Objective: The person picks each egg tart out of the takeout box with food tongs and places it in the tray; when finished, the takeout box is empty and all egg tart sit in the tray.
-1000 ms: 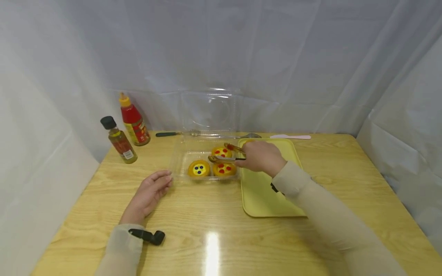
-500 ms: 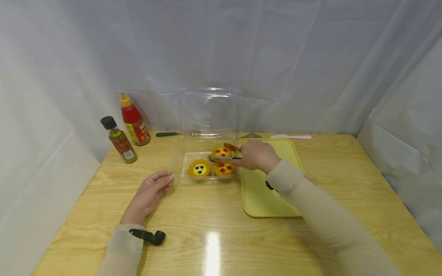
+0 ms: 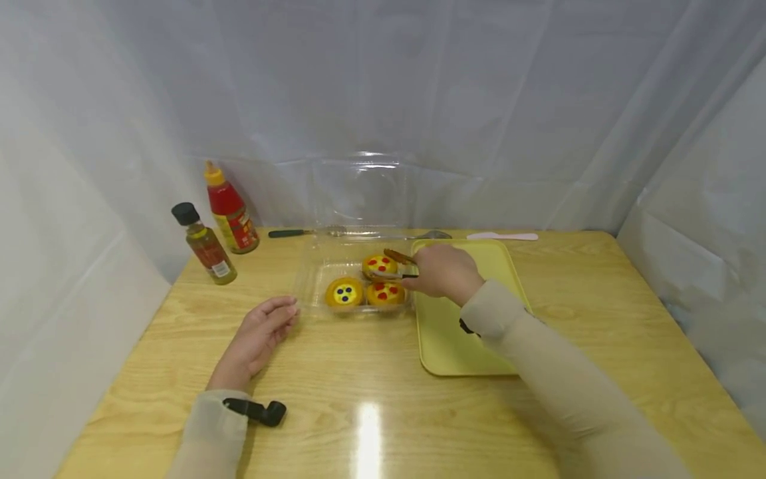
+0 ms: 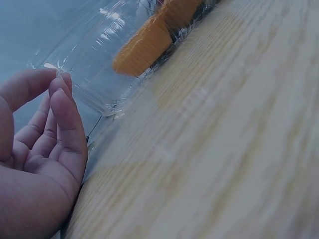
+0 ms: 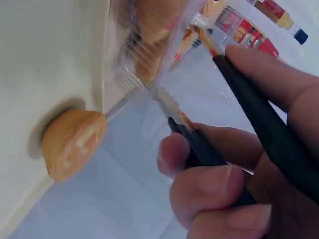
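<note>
My left hand (image 3: pixel 260 336) is at the left front corner of a clear plastic clamshell container (image 3: pixel 359 193); its thumb and index finger pinch the rim in the left wrist view. My right hand (image 3: pixel 445 271) grips dark-handled tongs (image 5: pixel 249 104) and reaches into the container from the right. The tong arms stand apart, either side of the rear red-dotted tart (image 3: pixel 380 263). In front of it sit another red-dotted tart (image 3: pixel 385 294) and a blue-dotted tart (image 3: pixel 344 293). One more tart (image 5: pixel 75 144) lies on the yellow tray (image 3: pixel 463 342), hidden behind my right hand in the head view.
A red sauce bottle (image 3: pixel 233 216) and a black-capped bottle (image 3: pixel 206 249) stand at the back left. Along the table's back edge lie a green-handled utensil (image 3: pixel 287 233), a fork (image 3: pixel 433 235) and a pink knife (image 3: pixel 503 236). White sheeting hangs behind the table.
My right hand has moved slightly left with the tongs, which now sit closer about the rear red-dotted tart. My left hand keeps its place at the container's corner.
</note>
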Available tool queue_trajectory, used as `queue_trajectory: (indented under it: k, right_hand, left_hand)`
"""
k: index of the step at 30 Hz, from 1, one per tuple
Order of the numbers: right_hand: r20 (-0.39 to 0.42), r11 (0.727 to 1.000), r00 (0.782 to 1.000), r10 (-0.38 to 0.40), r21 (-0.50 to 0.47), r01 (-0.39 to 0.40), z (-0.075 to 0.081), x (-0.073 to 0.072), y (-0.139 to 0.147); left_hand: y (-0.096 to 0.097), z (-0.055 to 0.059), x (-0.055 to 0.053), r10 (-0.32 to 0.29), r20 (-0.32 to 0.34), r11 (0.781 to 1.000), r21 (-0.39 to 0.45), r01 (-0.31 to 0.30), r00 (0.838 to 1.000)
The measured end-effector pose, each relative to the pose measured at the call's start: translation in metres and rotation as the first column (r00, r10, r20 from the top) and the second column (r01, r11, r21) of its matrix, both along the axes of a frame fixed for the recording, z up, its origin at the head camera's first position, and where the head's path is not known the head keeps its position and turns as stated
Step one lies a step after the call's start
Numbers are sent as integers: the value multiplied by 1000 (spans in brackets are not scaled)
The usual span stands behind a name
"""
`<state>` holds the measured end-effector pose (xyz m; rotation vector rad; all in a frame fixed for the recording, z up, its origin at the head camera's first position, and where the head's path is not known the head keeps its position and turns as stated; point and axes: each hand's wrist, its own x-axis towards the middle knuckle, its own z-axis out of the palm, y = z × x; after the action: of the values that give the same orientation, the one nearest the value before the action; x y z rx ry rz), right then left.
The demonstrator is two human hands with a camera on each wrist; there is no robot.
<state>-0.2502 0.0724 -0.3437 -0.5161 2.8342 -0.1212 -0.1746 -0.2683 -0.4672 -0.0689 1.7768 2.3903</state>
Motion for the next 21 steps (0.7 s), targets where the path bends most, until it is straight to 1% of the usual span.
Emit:
queue_trajectory:
  k: [5,9,16,21]
  right_hand:
    - [-23,1000,1000,8,-13,-8,-2,-2,4]
    - [-26,999,999,21,-28,-22,-4,-4,7]
    - [-24,998,1000,11,-65,-13,-5,-3,13]
    - [-54,995,998,23,-91,-28,-6,-1,20]
  left_hand:
    - [3,0,1,8,-13,1000,2,-8,1000]
    - [3,0,1,25,-14,1000,-13,-25,1000]
    - [3,2,0,29,5,999,-19,-29,1000]
    - [3,2,1,24,18,1000,-15,-24,1000]
